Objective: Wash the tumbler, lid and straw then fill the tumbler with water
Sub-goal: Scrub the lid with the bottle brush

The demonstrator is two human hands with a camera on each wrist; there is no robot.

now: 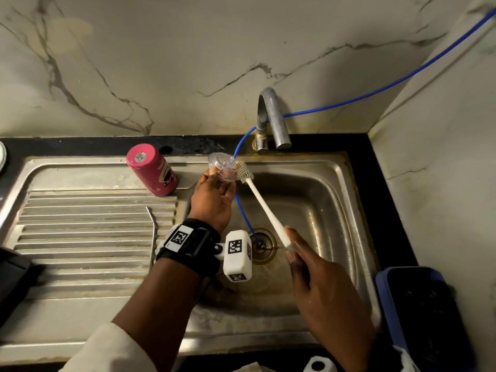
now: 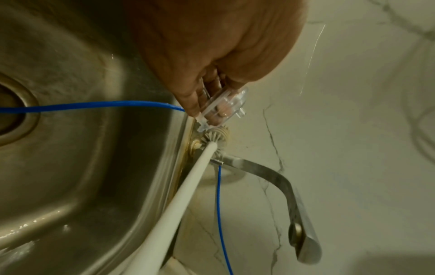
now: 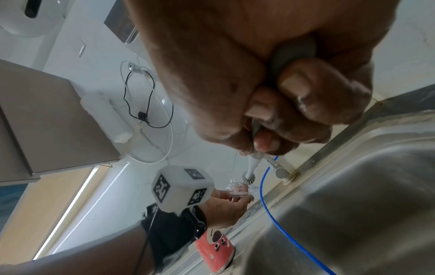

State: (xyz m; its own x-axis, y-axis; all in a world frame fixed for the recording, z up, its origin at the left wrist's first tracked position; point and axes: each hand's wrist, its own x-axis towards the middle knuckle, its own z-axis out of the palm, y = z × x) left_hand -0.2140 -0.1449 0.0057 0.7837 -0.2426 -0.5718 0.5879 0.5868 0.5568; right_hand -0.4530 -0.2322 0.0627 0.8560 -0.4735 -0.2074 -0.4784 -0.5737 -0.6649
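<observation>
My left hand (image 1: 214,194) holds the clear plastic lid (image 1: 222,167) up over the sink's left rim, fingers curled round its edge; the lid (image 2: 223,106) shows close up in the left wrist view. My right hand (image 1: 308,267) grips the white handle of a bottle brush (image 1: 263,205), whose bristle head (image 1: 244,170) touches the lid's right side. The pink tumbler (image 1: 153,170) stands upside down on the draining board. A bent metal straw (image 1: 153,232) lies on the ribbed board. In the right wrist view the lid (image 3: 237,189) and brush head (image 3: 248,177) meet.
A steel sink basin (image 1: 322,200) with a drain (image 1: 261,245) lies below my hands. A blue hose (image 1: 375,95) runs from the wall past the tap (image 1: 271,119) down into the drain. A blue bin (image 1: 418,312) sits at the right. No water runs from the tap.
</observation>
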